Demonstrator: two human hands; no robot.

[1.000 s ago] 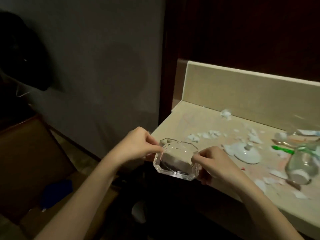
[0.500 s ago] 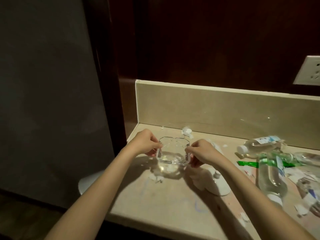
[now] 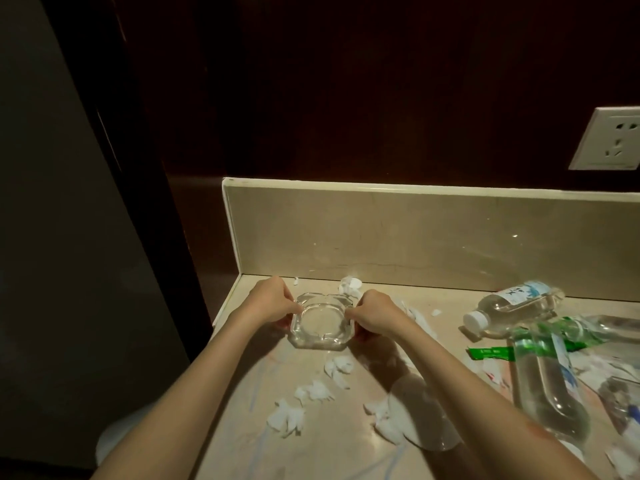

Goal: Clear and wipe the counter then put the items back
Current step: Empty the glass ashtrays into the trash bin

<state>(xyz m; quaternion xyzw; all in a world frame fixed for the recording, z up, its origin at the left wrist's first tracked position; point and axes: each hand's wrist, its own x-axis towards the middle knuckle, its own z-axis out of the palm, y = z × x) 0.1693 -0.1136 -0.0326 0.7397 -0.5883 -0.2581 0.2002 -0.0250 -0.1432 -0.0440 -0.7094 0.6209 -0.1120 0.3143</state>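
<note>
A clear glass ashtray (image 3: 320, 323) sits on the beige counter (image 3: 346, 445) near its back left corner. My left hand (image 3: 272, 301) grips its left rim and my right hand (image 3: 374, 315) grips its right rim, fingers curled over the glass edge. Torn white paper scraps (image 3: 313, 391) lie scattered on the counter in front of the ashtray. A white round lid (image 3: 420, 424) lies partly hidden under my right forearm.
Clear plastic bottles lie on their sides at the right: one with a white cap (image 3: 512, 311), one with a green label (image 3: 543, 379). A green wrapper (image 3: 490, 353) and more litter lie by them. A wall socket (image 3: 613, 140) sits above the backsplash (image 3: 415, 233). The counter's left edge drops off beside a dark post.
Both hands carried the ashtray from off the counter's left edge in over the counter and lowered it onto the surface near the back left corner. The view swung right.
</note>
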